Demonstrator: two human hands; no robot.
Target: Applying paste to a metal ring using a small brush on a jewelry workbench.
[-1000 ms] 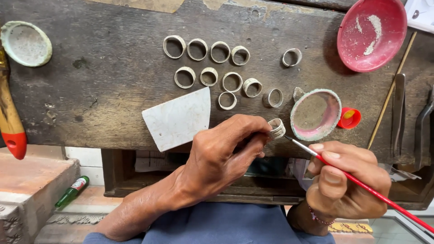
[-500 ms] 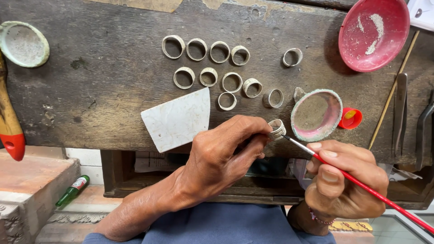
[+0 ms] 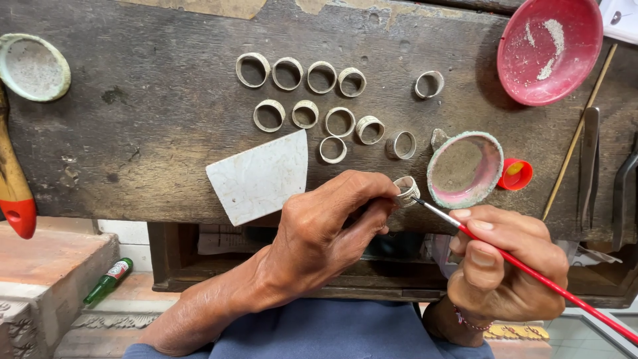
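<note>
**Brush tip meeting a ring held at the bench edge**

Nearest the camera, the right hand [image 3: 505, 266] is gripping a red brush [image 3: 531, 271], fingers closed together on the shaft pencil-style, the handle trailing off toward the lower right. The bristle end is pointing up-left and touching, or all but touching, the ring [image 3: 406, 189].

The left hand [image 3: 329, 229] is pinching that ring between thumb and fingertips, clamped on its sides, holding it over the front edge of the bench [image 3: 133, 146]. The ring is looking like a small, pale metal band: light, stiff, likely a bit slick, and easy to drop. A hold on the outer wall, as here, seems best, leaving the rim free for the brush.

Just beyond, a pink-lined cup [image 3: 464, 169] is sitting on the bench with a small red cap [image 3: 516, 174] touching its right side. A white tile shard [image 3: 260, 174] is lying to the left.

Farther back, loose rings [image 3: 319, 100] are lying in rough rows, apart from each other. A red bowl [image 3: 547, 48] with white powder is resting at the far right; metal tools [image 3: 588, 166] and a thin stick are lying below it. A pale dish [image 3: 32, 66] is sitting at the far left.
</note>
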